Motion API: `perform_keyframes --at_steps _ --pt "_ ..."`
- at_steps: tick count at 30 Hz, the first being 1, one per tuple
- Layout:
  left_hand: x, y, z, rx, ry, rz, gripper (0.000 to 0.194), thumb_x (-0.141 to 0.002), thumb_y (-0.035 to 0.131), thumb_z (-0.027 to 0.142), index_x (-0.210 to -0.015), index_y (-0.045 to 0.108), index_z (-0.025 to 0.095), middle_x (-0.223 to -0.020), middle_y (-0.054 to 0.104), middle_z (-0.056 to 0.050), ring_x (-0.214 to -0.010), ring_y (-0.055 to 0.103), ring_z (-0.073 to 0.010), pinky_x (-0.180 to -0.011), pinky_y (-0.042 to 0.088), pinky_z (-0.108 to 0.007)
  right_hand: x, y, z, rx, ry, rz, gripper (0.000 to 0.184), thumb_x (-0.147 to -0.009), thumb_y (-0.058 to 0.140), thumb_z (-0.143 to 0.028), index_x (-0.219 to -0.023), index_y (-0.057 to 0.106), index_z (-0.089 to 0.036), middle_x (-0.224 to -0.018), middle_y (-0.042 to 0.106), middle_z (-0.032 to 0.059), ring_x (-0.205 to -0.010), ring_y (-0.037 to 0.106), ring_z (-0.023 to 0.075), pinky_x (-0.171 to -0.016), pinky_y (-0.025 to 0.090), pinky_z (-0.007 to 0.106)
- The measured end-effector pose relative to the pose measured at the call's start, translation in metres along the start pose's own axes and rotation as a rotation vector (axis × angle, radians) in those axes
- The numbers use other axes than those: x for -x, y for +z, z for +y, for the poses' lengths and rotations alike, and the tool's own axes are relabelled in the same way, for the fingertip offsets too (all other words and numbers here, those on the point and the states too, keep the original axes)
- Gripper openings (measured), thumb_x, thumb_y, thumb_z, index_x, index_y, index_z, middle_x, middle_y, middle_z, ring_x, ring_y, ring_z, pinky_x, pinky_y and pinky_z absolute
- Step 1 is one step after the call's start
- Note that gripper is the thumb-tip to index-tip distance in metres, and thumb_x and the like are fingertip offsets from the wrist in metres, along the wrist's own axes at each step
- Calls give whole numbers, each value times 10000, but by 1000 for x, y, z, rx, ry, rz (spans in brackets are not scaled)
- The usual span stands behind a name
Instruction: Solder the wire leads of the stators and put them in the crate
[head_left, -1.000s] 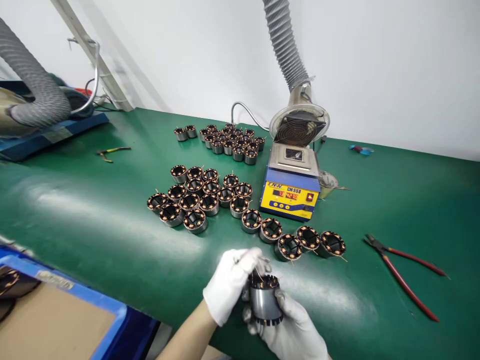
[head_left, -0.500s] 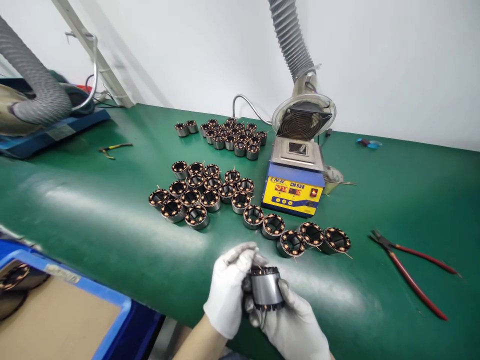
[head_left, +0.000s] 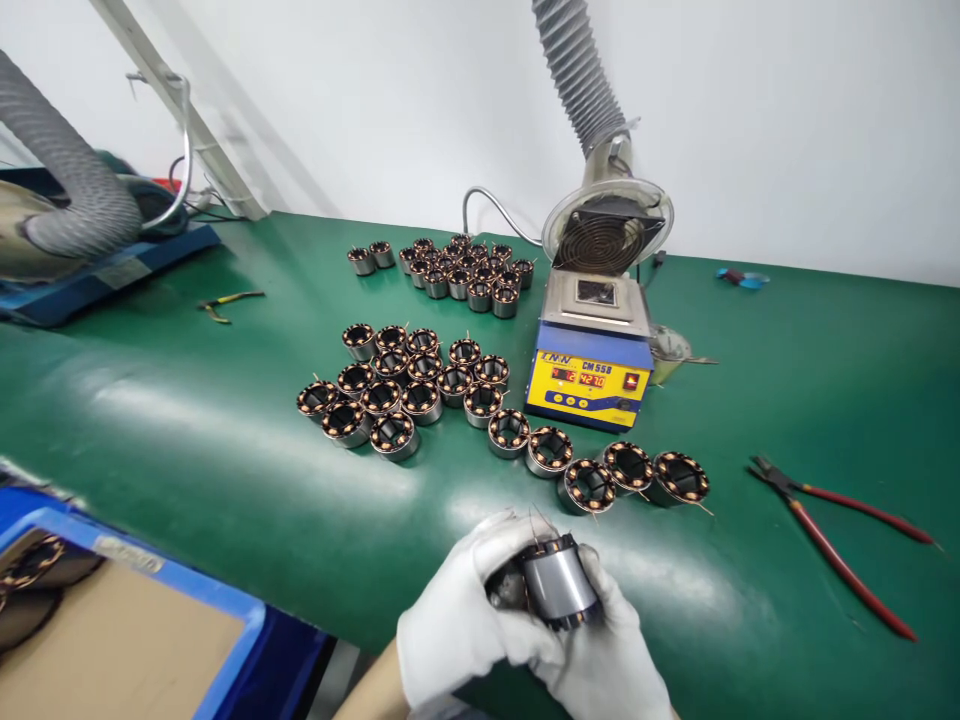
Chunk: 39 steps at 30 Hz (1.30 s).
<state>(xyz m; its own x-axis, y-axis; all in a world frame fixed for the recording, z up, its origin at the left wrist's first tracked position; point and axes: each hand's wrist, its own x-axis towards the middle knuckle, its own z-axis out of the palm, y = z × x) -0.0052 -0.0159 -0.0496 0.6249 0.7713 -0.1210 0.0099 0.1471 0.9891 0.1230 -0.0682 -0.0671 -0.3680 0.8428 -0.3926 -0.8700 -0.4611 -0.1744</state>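
Observation:
A motor stator [head_left: 559, 583], a grey steel ring with black end pieces, is held tilted above the front of the green bench. My left hand [head_left: 461, 610], in a white glove, curves round its left side, thumb low and fingers near the top rim. Around the right side and underneath, my gloved right hand [head_left: 613, 645] grips the same stator. Thin wire ends [head_left: 536, 522] stick up from its upper rim. Some fingertips of both hands are hidden behind the stator. Just beyond it, a row of similar stators [head_left: 589, 486] stands on the bench.
Behind the hands sits a blue and yellow CM 558 solder pot [head_left: 589, 375] under an extraction hood [head_left: 607, 230]. Red-handled pliers [head_left: 832, 545] lie at right, small yellow-handled cutters [head_left: 229, 300] at left. More stators [head_left: 465, 270] stand farther back. A blue bin [head_left: 247, 625] is at lower left.
The stator has tilted and shifted slightly right, its wire ends now showing. My left hand has turned, its thumb moving down along the stator's side. The digits on the solder pot have changed.

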Motion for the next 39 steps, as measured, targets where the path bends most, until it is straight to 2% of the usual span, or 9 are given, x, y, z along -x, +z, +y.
perform_keyframes --at_steps 5,11,13,18,23,26,29,35,39 --pt "-15 7 12 275 -243 249 49 -613 670 180 -648 675 146 -586 583 3 -523 521 -134 -472 412 -197 -3 -12 7 -25 -33 -148 372 -778 647 -484 -944 729 -161 -866 744 75 -773 690 197 -693 538 292" --pt "-23 1 0 636 15 551 295 -622 836 375 -769 691 165 -655 663 -24 -674 629 -156 -716 509 -219 -2 -12 5 21 26 -216 451 -767 639 -499 -1011 706 -126 -811 732 84 -687 681 172 -628 525 255" --pt "-18 0 4 621 -13 470 418 -598 859 373 -922 688 172 -817 694 -57 -805 645 -183 -789 509 -233 1 -7 2 60 49 -185 446 -763 647 -501 -1029 696 -146 -828 725 79 -682 673 168 -626 516 257" --pt "-5 5 12 417 -390 323 295 -609 786 331 -804 688 133 -611 648 -39 -340 466 -109 -298 366 -183 8 5 5 217 -74 4 352 -711 725 -450 -931 689 -177 -805 716 62 -730 665 176 -654 501 262" --pt "-8 -18 6 563 -1 573 393 -610 860 409 -882 696 178 -787 701 -45 -802 643 -162 -798 488 -199 6 1 21 679 -491 421 629 -537 824 -364 -1099 577 -229 -822 700 18 -664 645 172 -602 505 253" --pt "-9 -18 4 420 -50 309 524 -693 808 416 -1148 624 231 -1128 650 -68 -1093 564 -221 -926 445 -268 -1 -13 33 995 -779 636 576 -563 787 -346 -1073 536 -255 -1028 686 52 -886 663 228 -775 523 323" --pt "-12 0 1 304 -154 180 370 -705 759 418 -960 708 156 -1014 686 -108 -976 614 -270 -863 477 -322 -10 -29 40 1266 -1009 657 458 -654 723 -423 -1021 508 -252 -1116 648 94 -1009 630 259 -868 489 392" --pt "-12 -1 3 687 -42 584 371 -650 823 448 -869 695 178 -762 707 -60 -779 661 -199 -788 506 -269 -19 -45 43 1427 -1112 634 478 -698 697 -506 -1006 454 -233 -1049 663 136 -1041 619 312 -853 496 465" --pt "-3 -20 10 246 -121 447 331 -637 768 243 -957 698 202 -936 699 -44 -986 607 -233 -848 467 -260 -19 -43 45 1327 -1140 637 529 -675 730 -501 -1034 448 -234 -1098 656 150 -1055 618 307 -876 495 474"
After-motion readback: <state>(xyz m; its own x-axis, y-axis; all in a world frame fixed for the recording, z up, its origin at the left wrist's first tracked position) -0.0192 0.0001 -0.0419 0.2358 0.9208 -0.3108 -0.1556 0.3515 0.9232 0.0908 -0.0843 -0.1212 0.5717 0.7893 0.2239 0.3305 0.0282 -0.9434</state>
